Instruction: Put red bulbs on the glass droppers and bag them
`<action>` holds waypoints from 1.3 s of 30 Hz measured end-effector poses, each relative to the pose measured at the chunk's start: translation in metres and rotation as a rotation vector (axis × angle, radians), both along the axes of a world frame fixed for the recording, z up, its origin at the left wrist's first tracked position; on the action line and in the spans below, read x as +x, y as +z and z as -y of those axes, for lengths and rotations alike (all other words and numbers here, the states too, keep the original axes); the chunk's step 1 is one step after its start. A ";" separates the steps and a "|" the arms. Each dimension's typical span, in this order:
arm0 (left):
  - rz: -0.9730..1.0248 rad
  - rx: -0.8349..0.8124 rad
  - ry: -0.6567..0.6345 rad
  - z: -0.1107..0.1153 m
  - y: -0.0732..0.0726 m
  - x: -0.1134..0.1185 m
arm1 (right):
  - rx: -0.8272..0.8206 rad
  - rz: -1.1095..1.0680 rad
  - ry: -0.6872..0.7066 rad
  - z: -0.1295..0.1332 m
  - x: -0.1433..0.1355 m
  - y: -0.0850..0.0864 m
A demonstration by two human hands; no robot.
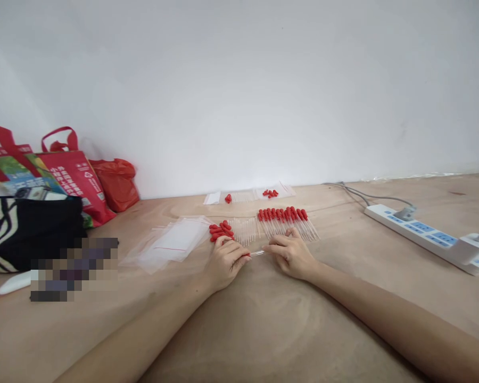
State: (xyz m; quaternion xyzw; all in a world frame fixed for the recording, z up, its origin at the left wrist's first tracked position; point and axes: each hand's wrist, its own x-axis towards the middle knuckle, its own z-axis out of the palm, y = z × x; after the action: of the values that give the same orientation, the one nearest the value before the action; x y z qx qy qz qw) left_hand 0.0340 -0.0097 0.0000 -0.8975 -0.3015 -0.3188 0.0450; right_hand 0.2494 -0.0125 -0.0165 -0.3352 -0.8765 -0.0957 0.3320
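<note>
My left hand (225,261) pinches a red rubber bulb (247,255), mostly hidden by the fingers. A clear glass dropper tube (257,253) runs level from it to the closed fingertips of my right hand (290,255). How deep the tube sits in the bulb cannot be made out. Just beyond my left hand lies a pile of loose red bulbs (221,232), beside a row of bare glass tubes (242,231). Past my right hand, glass droppers with red bulbs (283,214) lie side by side, bulbs pointing away from me.
Clear zip bags (179,239) are stacked left of the bulbs. Nearer the wall are more bagged red bulbs (270,193) and tubes (243,196). A white power strip (419,231) with a grey cable lies right. Shopping bags (77,181) and black striped cloth (35,229) occupy the left.
</note>
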 end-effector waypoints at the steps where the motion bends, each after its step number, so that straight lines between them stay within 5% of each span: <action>1: -0.007 -0.001 0.003 0.000 0.000 0.000 | 0.006 0.015 -0.011 0.001 0.000 0.001; 16: -0.069 0.112 -0.053 0.004 0.002 0.001 | -0.112 0.037 0.022 0.008 -0.007 0.011; 30: -0.120 0.093 -0.051 0.003 -0.001 0.001 | -0.445 -0.090 -0.085 0.013 -0.026 0.011; 39: -0.041 0.204 0.078 -0.008 0.005 -0.008 | -0.171 0.138 -0.099 0.009 -0.019 0.026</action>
State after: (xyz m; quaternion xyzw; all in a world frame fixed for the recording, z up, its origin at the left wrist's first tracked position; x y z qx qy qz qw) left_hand 0.0260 -0.0022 0.0047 -0.8821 -0.3012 -0.3276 0.1543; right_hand 0.2307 -0.0216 0.0091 -0.3977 -0.8847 -0.0594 0.2359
